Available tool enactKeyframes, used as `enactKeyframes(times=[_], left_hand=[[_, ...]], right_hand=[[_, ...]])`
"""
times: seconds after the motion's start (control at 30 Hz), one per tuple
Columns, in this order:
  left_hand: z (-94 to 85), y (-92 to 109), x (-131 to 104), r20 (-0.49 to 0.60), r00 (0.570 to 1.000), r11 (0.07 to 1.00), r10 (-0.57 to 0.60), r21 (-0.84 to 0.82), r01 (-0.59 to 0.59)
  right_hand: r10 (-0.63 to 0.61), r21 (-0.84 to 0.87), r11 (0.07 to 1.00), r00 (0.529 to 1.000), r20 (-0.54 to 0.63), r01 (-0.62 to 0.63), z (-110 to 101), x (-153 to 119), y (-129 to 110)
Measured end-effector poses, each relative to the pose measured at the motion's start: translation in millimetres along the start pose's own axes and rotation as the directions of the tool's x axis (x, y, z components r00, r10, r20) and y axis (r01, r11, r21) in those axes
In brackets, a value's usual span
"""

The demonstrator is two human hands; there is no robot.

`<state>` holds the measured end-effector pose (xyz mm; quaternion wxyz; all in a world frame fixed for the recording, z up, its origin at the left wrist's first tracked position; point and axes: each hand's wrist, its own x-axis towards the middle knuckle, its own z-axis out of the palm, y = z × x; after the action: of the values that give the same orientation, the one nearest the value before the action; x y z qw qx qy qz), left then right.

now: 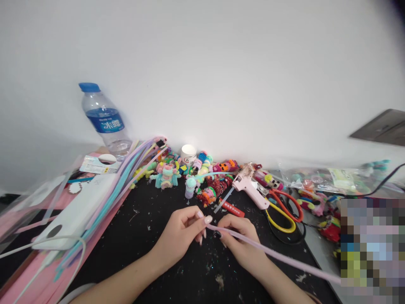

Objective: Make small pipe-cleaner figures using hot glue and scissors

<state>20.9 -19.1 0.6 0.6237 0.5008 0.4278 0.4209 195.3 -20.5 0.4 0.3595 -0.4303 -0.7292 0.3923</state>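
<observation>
A long pale-pink pipe cleaner [284, 255] runs from my fingertips across to the lower right, passing over my right hand. My left hand [181, 231] pinches its near end between thumb and forefinger. Just to the right, my right hand [242, 237] has its fingers curled around the same stem, a short way along from the end. Both hands are above the black work surface [142, 240]. Beyond them lie a pink glue gun [251, 188] with a glue stick, a red-labelled strip [233, 208], and scissors [286, 217] with red and yellow handles.
Several fuzzy pipe-cleaner figures [165, 175] line the wall, with a white paper cup [189, 154] among them. On the left are a bundle of pastel pipe cleaners [122, 181], a white power bank-like slab [76, 211] with a cable, and a water bottle [104, 118]. Plastic bags [335, 179] lie right.
</observation>
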Motion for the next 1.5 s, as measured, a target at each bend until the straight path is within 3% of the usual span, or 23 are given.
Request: enactKeyframes(times=[0.2, 0.53, 0.67, 0.97, 1.1, 1.27, 1.37, 1.5], left_hand=[[3.8, 2, -5, 0.213, 0.971, 0.994, -0.107, 0.030, 0.102], [4.6, 3, -9, 0.402, 0.883, 0.968, -0.241, 0.162, 0.190], [5.6, 7, -12, 0.416, 0.874, 0.958, -0.251, 0.236, 0.163], [7.4, 1, -13, 0.423, 0.860, 0.949, -0.284, 0.254, 0.188], [7.3, -1, -11, 0.412, 0.885, 0.958, -0.217, 0.265, 0.112], [3.1, 5, -6, 0.253, 0.963, 0.895, 0.092, 0.402, -0.192], [-0.6, 5, -4, 0.196, 0.961, 0.823, 0.194, 0.500, -0.268], [-4.1, 1, -3, 0.212, 0.929, 0.709, 0.302, 0.602, -0.368]], right_hand=[[-0.004, 0.030, 1.000, 1.000, 0.006, 0.004, 0, -4, 7], [-0.069, -0.018, 0.997, 0.996, 0.051, 0.070, 6, -4, 0], [-0.099, -0.034, 0.994, 0.989, 0.109, 0.103, 9, -5, -5], [-0.126, -0.041, 0.991, 0.987, 0.103, 0.130, 12, -6, -7], [-0.121, -0.062, 0.990, 0.992, 0.030, 0.123, 11, -4, -6], [-0.066, -0.087, 0.995, 0.979, -0.193, 0.050, 8, -2, -2], [0.006, -0.046, 0.999, 0.979, -0.205, -0.016, 7, -2, 0], [0.032, 0.012, 0.999, 0.986, -0.161, -0.031, 8, -1, 0]])
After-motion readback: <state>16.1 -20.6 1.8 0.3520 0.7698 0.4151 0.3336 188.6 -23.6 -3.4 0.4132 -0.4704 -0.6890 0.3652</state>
